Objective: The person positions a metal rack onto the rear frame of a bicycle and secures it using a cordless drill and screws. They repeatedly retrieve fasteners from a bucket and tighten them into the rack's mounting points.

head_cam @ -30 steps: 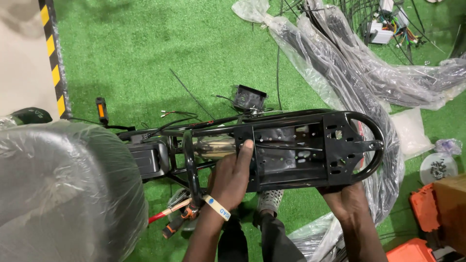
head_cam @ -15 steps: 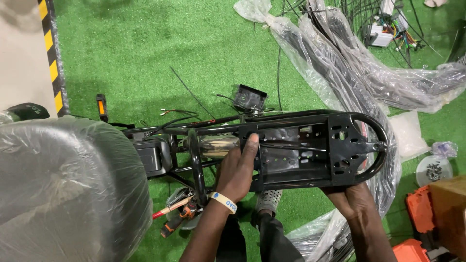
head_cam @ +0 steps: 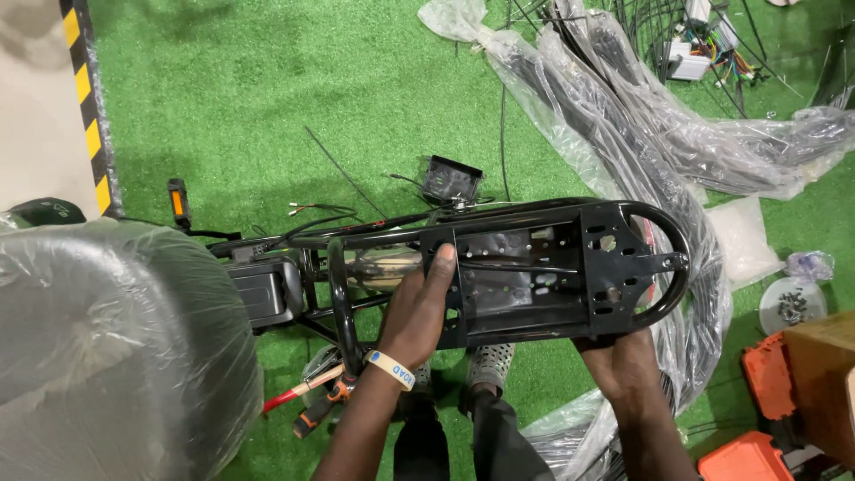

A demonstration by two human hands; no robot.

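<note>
Barely shifted rear rack (head_cam: 534, 267), long axis left-right, hoop rightward, hands (head_cam: 419, 312) gripping it.

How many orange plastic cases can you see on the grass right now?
2: one orange case beside the cardboard box at right, another at the bottom right corner. More may lie hidden beyond the frame.

Green turf (head_cam: 267, 98) under plastic-wrapped cables (head_cam: 641, 134)

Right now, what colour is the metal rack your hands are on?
Black, seen from the head view: the metal rack.
</note>
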